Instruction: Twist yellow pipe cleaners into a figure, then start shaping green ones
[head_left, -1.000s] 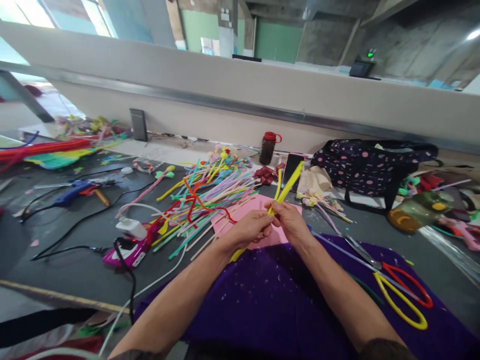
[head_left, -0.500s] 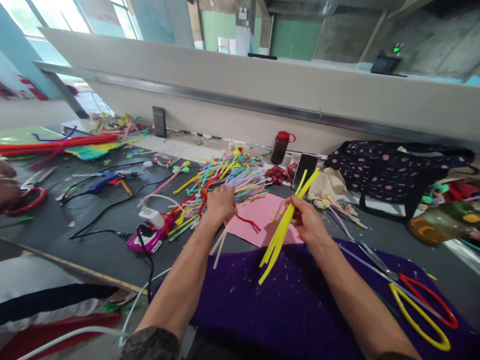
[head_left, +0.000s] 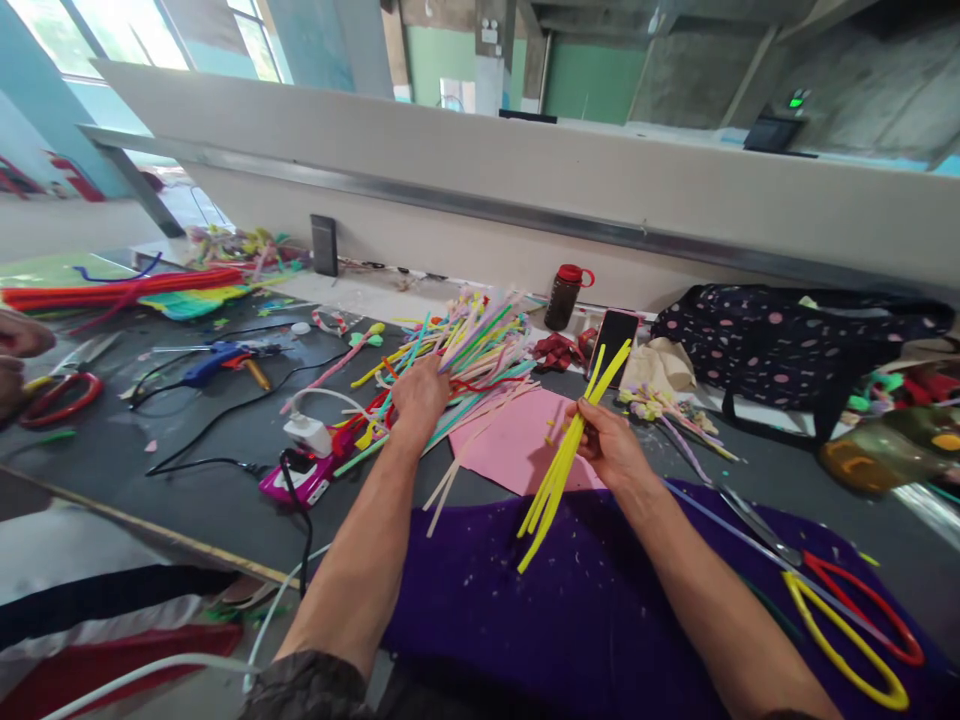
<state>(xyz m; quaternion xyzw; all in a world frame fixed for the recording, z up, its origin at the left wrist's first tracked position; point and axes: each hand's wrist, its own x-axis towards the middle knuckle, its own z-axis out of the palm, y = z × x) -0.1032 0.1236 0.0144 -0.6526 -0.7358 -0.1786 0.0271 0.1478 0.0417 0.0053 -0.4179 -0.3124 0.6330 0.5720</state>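
Observation:
My right hand is closed round a small bundle of yellow pipe cleaners, which slants over a pink sheet and a purple cloth. At the heap of many-coloured pipe cleaners, my left hand grips a bunch of pale, lilac and green pipe cleaners. Their far ends stick up and away from the hand, while its fingertips are partly hidden. Loose cream pipe cleaners hang over the pink sheet's left edge. Red pipe cleaners lie close beside the left hand.
Scissors with red and yellow handles rest on the cloth at right. A magenta power strip, a blue glue gun and cables lie at left. Behind stand a bottle, phone and dark bag. Another person's hand is at far left.
My left hand has shifted slightly left and now lifts a bunch of pipe cleaners up from the heap. The right hand keeps the yellow bundle almost in place.

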